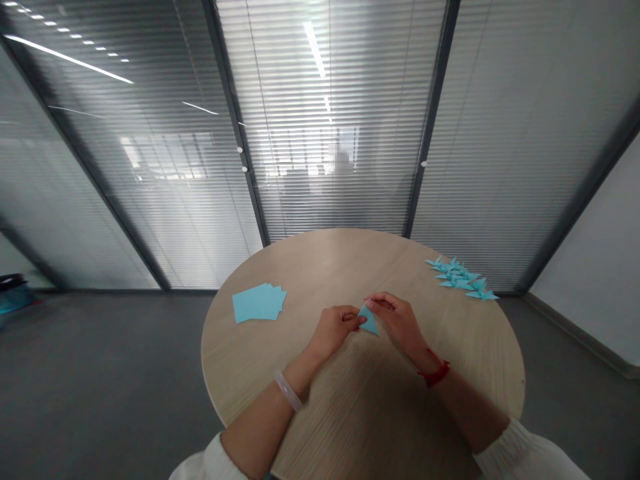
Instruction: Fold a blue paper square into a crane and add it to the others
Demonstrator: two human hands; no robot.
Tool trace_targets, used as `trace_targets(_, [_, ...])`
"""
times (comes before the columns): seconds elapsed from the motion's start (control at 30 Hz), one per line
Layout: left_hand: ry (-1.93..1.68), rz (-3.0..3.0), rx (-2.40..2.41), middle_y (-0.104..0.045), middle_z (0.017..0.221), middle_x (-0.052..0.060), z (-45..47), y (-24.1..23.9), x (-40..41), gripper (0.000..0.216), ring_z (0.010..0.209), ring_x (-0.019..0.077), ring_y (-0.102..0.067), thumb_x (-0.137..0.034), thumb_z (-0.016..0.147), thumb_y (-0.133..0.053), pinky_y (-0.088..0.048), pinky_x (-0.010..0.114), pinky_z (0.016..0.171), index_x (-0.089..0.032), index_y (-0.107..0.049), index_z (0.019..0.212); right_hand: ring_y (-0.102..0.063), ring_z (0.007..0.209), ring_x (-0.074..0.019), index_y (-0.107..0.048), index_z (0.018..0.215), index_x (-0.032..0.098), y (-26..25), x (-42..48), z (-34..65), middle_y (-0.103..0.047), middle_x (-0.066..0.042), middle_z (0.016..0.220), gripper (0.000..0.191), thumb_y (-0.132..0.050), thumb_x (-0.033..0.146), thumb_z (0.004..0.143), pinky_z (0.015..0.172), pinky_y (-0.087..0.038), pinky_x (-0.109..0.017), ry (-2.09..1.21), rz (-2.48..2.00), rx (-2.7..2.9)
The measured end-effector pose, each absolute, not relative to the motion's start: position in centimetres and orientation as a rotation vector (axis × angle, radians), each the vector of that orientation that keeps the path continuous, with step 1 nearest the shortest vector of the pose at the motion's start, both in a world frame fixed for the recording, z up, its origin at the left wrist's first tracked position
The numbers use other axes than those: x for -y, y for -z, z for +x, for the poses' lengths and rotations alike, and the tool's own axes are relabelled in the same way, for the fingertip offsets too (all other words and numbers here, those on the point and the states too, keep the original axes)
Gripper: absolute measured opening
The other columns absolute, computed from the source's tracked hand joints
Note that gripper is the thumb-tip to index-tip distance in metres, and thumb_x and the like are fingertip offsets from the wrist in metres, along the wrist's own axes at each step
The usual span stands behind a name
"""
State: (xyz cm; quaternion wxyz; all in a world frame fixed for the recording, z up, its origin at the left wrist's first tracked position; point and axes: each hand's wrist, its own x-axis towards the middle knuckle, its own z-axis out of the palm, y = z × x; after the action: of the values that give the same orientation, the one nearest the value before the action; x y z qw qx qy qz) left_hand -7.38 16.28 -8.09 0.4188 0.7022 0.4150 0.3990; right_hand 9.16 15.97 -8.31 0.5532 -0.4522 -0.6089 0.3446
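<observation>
Round wooden tabletop (360, 400) lies beneath a blue paper triangle (369, 323), pinched between left hand (336, 330) and right hand (397, 320), fingertips closed on its edges. It looks light, thin and easily creased, so it is likely best gripped at the corners.

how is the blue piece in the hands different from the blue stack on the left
The held piece is folded into a small triangle; the stack is several flat, larger sheets. The held piece is pinched between left hand and right hand; the stack lies untouched on the table. Both are light blue paper.
</observation>
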Motion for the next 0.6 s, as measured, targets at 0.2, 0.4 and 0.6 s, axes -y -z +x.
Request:
trace_targets(0.2, [-1.001, 1.764, -1.039, -0.065, 0.059, 0.003, -7.34, 7.84, -16.19, 0.024, 0.056, 0.0159, -0.055, -0.039, 0.071, -0.063, -0.038, 0.024, 0.054, -0.017, -0.072, 0.070, -0.064, 0.084, -0.0225, -0.069, 0.084, 0.018, 8.59, -16.18, 9.18, -0.071, -0.008, 0.088, 0.028, -0.064, 0.044, 0.075, 0.079, -0.048, -0.034, -0.815, -1.059, 1.415])
trace_targets(0.4, [-0.871, 1.811, -1.108, -0.066, 0.067, 0.003, -7.40, 7.70, -16.33, 0.028, 0.062, 0.0150, -0.057, -0.039, 0.075, -0.059, -0.040, 0.024, 0.060, -0.014, -0.071, 0.080, -0.064, 0.081, -0.0216, -0.070, 0.080, 0.020, 8.75, -16.36, 9.17, -0.071, -0.005, 0.084, 0.026, -0.064, 0.044, 0.075, 0.077, -0.048, -0.034, -0.789, -1.070, 1.398])
trace_targets(0.6, [-0.859, 1.807, -1.113, -0.068, 0.070, 0.004, -7.39, 8.05, -16.41, 0.032, 0.065, 0.0162, -0.059, -0.044, 0.075, -0.059, -0.042, 0.024, 0.060, -0.015, -0.071, 0.081, -0.063, 0.077, -0.0216, -0.070, 0.079, 0.018, 8.61, -16.18, 9.15, -0.070, -0.006, 0.080, 0.029, -0.064, 0.046, 0.075, 0.072, -0.047, -0.032, -0.788, -1.086, 1.385])
